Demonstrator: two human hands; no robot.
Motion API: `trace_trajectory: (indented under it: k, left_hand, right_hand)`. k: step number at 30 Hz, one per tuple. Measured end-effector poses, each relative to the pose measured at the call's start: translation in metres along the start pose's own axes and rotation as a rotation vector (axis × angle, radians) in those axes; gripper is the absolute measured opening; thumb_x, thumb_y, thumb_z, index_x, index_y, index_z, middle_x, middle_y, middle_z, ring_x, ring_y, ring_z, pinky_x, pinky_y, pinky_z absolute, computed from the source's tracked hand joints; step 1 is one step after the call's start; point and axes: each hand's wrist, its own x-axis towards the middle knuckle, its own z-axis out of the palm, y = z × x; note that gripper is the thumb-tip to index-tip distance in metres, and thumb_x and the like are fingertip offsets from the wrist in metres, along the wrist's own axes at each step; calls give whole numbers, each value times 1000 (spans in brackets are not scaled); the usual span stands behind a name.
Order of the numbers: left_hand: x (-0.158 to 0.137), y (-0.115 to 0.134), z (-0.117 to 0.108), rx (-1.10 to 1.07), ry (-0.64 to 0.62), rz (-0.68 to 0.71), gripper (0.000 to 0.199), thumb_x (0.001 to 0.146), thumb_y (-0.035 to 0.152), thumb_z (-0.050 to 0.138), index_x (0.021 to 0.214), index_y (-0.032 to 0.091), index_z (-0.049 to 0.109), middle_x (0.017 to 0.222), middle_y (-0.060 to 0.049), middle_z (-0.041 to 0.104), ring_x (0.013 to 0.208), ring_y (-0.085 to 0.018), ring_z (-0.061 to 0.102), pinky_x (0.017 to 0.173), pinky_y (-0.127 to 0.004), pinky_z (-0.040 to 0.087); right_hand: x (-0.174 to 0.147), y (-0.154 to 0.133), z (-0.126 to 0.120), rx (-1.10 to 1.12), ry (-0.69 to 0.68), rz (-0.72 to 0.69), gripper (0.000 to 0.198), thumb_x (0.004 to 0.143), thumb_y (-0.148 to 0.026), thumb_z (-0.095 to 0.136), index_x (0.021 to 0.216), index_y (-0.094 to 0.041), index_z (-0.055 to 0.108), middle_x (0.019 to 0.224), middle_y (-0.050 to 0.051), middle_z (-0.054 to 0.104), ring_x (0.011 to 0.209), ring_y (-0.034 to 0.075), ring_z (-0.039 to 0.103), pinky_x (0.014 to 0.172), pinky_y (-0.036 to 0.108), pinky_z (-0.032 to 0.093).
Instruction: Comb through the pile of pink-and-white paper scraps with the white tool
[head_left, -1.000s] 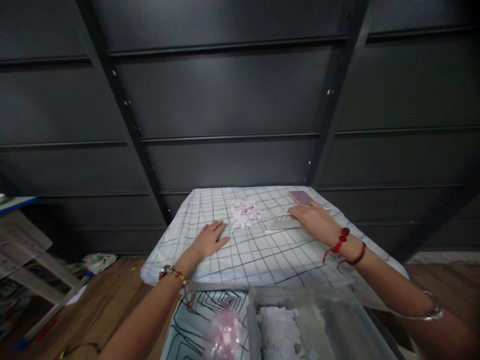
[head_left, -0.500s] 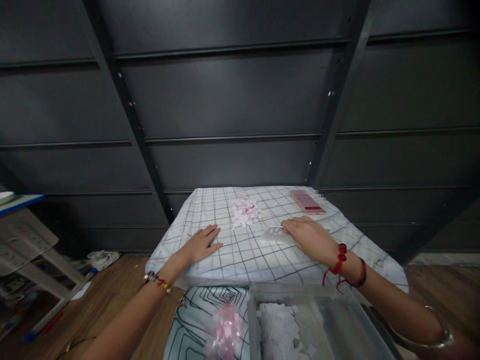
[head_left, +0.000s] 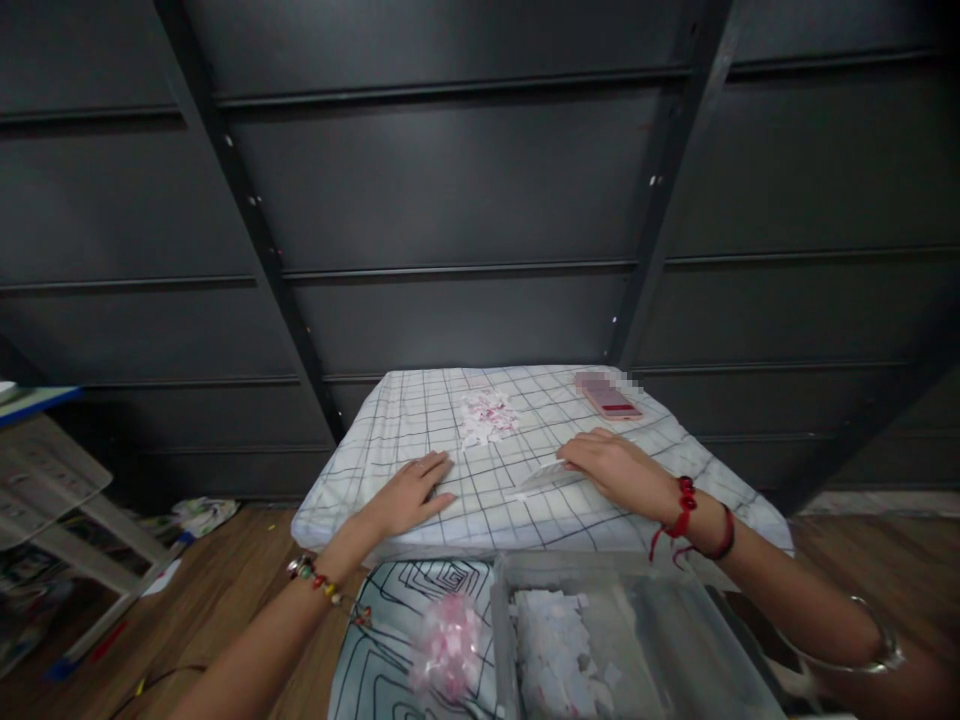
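Observation:
My left hand (head_left: 412, 493) lies flat on the white checked cloth (head_left: 487, 500), fingers stretched out and nothing in them. Over the cloth's right part, my right hand (head_left: 619, 472) is closed on a flat clear plastic piece (head_left: 546, 478); its kind cannot be made out. That piece tilts, with its lower left edge near the cloth. Beyond both hands lies a loose heap of small white and pink paper scraps (head_left: 487, 416). A pink-edged phone (head_left: 611, 397) rests behind my right hand.
Below the cloth's front edge stands a clear plastic bin (head_left: 506, 640) with white paper pieces (head_left: 555, 645). Left of it, a clear bag with pink contents (head_left: 450, 645) sits on a patterned surface (head_left: 382, 620). Dark panels (head_left: 442, 190) rise behind; a side table (head_left: 52, 470) stands left.
The plastic piece has tilted and shifted slightly toward me. My left hand has slid a little to the right, still flat. The view has shifted slightly.

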Motion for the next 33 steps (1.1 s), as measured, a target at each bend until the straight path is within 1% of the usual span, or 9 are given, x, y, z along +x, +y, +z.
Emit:
trace_trajectory:
  k: [3, 9, 12, 15, 18, 21, 24, 27, 33]
  left_hand:
    - [-1, 2, 3, -5, -28, -17, 54, 91, 48, 34, 133, 15, 34, 141, -11, 30, 128, -23, 26, 103, -39, 22]
    - [-3, 1, 8, -12, -10, -32, 51, 91, 47, 34, 133, 17, 34, 141, -10, 29, 128, -23, 26, 103, -40, 21]
    - [-2, 0, 6, -8, 5, -7, 52, 90, 47, 36, 132, 17, 35, 139, -10, 33, 127, -24, 29, 102, -39, 24]
    - [4, -4, -2, -33, 22, 14, 51, 90, 48, 35, 129, 16, 39, 134, -9, 41, 121, -21, 38, 99, -33, 29]
    - [16, -11, -10, -50, 55, -27, 48, 92, 47, 31, 126, 16, 42, 131, -8, 45, 118, -18, 42, 99, -28, 30]
    - [29, -21, -9, -24, 95, -99, 47, 92, 44, 29, 127, 14, 41, 134, -10, 41, 122, -21, 36, 100, -33, 28]
    - [37, -32, 1, 2, 125, -173, 48, 92, 43, 29, 128, 12, 38, 136, -13, 37, 126, -25, 30, 101, -38, 26]
    - [41, -39, 13, 19, 128, -223, 48, 91, 42, 31, 126, 12, 40, 135, -14, 37, 125, -26, 32, 99, -39, 28]
    - [39, -40, 19, 40, 122, -261, 45, 91, 42, 31, 124, 14, 44, 132, -13, 42, 123, -25, 35, 98, -39, 28]
  right_hand:
    - [-13, -3, -7, 26, -2, -24, 21, 86, -15, 37, 77, -17, 55, 72, 2, 60, 71, 15, 52, 68, 29, 35]
    - [-38, -20, -29, 46, -3, -28, 22, 84, -13, 38, 70, -18, 54, 65, 0, 58, 62, 13, 51, 63, 27, 35]
    - [-39, -22, -38, 33, 8, -45, 22, 85, -15, 39, 70, -18, 54, 64, 0, 58, 61, 13, 52, 62, 26, 36]
    - [-28, -14, -40, -9, 41, 15, 21, 86, -16, 37, 76, -18, 56, 69, 2, 60, 67, 14, 55, 65, 26, 38]
    - [-4, 2, -30, -47, 74, 149, 21, 87, -19, 37, 85, -16, 57, 80, 5, 63, 76, 15, 58, 70, 26, 40]
    - [23, 16, -12, -116, 68, 255, 23, 87, -18, 36, 95, -16, 58, 87, 7, 65, 82, 15, 59, 72, 25, 41]
    - [48, 21, 6, -142, 72, 259, 27, 85, -14, 38, 106, -16, 56, 91, 8, 65, 85, 16, 59, 73, 26, 41]
    - [67, 19, 19, -169, 75, 241, 34, 83, -11, 38, 113, -17, 53, 93, 8, 65, 86, 17, 58, 74, 27, 40]
    - [86, 16, 35, -211, 72, 155, 39, 85, -11, 36, 121, -18, 48, 94, 8, 64, 88, 18, 56, 78, 29, 37]
